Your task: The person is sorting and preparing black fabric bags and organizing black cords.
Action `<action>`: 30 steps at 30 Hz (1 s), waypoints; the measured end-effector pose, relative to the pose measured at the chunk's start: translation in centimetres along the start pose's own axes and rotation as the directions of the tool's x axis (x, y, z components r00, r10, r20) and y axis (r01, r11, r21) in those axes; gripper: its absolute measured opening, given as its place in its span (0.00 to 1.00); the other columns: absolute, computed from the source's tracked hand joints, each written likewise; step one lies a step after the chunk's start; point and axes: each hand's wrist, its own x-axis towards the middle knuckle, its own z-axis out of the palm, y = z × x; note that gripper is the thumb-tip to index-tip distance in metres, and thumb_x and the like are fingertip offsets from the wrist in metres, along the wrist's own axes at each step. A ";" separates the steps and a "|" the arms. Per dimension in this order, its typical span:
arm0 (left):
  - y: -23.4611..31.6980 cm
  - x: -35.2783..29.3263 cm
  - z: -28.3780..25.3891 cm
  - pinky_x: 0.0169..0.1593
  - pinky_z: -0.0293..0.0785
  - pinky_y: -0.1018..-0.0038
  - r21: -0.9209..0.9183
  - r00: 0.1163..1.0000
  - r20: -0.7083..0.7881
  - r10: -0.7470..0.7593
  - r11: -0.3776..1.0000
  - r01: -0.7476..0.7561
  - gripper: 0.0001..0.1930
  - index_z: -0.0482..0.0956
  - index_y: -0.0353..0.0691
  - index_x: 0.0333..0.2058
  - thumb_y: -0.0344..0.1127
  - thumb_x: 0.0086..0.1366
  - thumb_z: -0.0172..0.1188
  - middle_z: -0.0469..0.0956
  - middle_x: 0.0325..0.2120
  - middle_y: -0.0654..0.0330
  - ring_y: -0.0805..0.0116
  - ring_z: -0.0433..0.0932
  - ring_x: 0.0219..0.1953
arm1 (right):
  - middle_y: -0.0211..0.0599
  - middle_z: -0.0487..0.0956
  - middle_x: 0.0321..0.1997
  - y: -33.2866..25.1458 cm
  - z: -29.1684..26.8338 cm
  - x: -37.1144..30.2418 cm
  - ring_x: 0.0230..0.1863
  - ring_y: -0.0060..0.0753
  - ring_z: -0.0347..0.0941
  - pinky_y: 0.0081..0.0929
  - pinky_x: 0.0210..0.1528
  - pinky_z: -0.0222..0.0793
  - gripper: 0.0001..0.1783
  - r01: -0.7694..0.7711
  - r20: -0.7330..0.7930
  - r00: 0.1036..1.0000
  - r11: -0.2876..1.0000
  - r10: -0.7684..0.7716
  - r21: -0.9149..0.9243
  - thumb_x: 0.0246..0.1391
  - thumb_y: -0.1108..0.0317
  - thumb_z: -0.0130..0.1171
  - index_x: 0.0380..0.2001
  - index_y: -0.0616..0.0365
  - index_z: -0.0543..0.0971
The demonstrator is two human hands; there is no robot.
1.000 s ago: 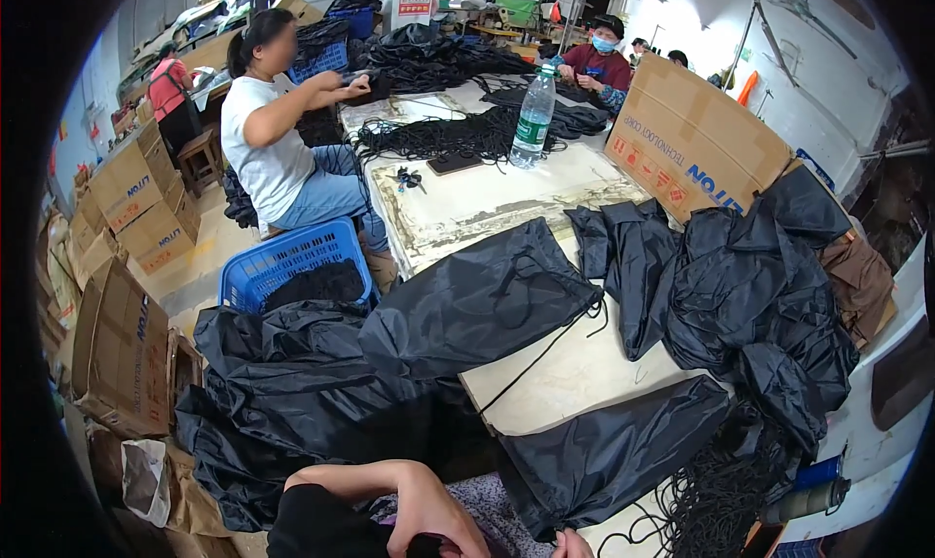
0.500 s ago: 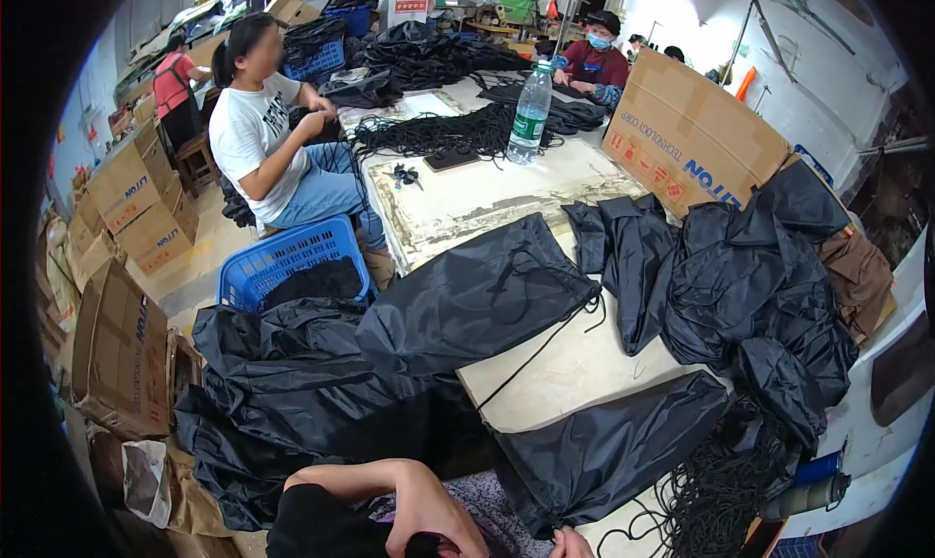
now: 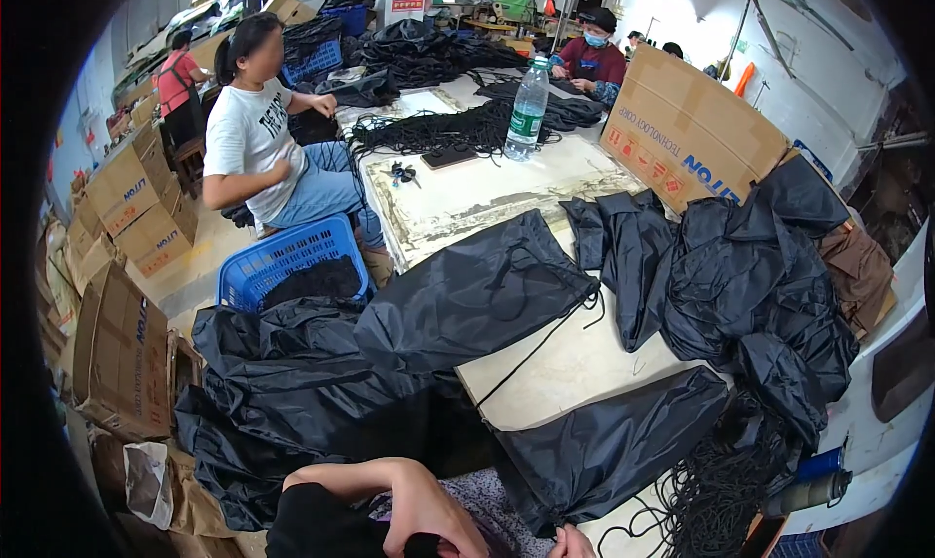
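At the lower edge, my right hand [image 3: 572,542] pinches the near end of a black drawstring bag [image 3: 614,451] that lies slanting across the table corner. My left hand [image 3: 429,507] is bent round in front of my body, its fingers curled and partly cut off by the frame edge. Something dark shows between its thumb and fingers, too hidden to name. Beyond lies another black drawstring bag [image 3: 467,300], with a cord running from its right end toward the near bag. A tangle of black cords [image 3: 716,504] sits to the right of my right hand.
Black bags are heaped at right [image 3: 740,276] and left [image 3: 302,412]. A water bottle [image 3: 527,110], a phone [image 3: 449,156] and a cardboard box [image 3: 696,120] stand or lie on the table. A blue basket [image 3: 292,256] is by a seated person [image 3: 243,139]; another person works across.
My hands and the near bag stay nearly still. The seated person at left has drawn one arm back, parting their hands; the person across has shifted their hands slightly.
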 end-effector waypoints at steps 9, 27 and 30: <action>1.9 -0.6 0.6 0.35 0.66 0.69 0.117 0.993 -0.114 -0.023 0.992 0.037 0.24 0.70 0.34 0.43 0.32 0.45 0.63 0.69 0.30 0.56 0.61 0.67 0.30 | 0.54 0.77 0.33 0.3 0.2 -0.4 0.34 0.56 0.72 0.40 0.40 0.67 0.11 -0.057 -0.054 0.997 0.997 0.055 -0.045 0.53 0.70 0.49 0.31 0.67 0.77; 3.1 -0.3 1.4 0.31 0.68 0.71 0.111 0.978 -0.127 -0.164 0.978 0.178 0.22 0.71 0.35 0.41 0.29 0.44 0.64 0.70 0.27 0.56 0.63 0.70 0.27 | 0.55 0.77 0.31 0.0 0.1 -0.3 0.33 0.56 0.72 0.40 0.38 0.68 0.10 -0.008 -0.051 0.999 0.998 0.005 -0.069 0.52 0.72 0.50 0.30 0.69 0.77; 2.6 -0.5 1.2 0.30 0.68 0.70 0.111 0.975 -0.179 -0.135 0.981 0.156 0.20 0.72 0.35 0.39 0.30 0.44 0.64 0.70 0.26 0.56 0.62 0.70 0.26 | 0.55 0.77 0.31 0.3 0.1 -0.5 0.33 0.56 0.72 0.40 0.38 0.68 0.10 -0.026 -0.068 0.997 0.997 0.021 -0.075 0.52 0.72 0.50 0.30 0.69 0.77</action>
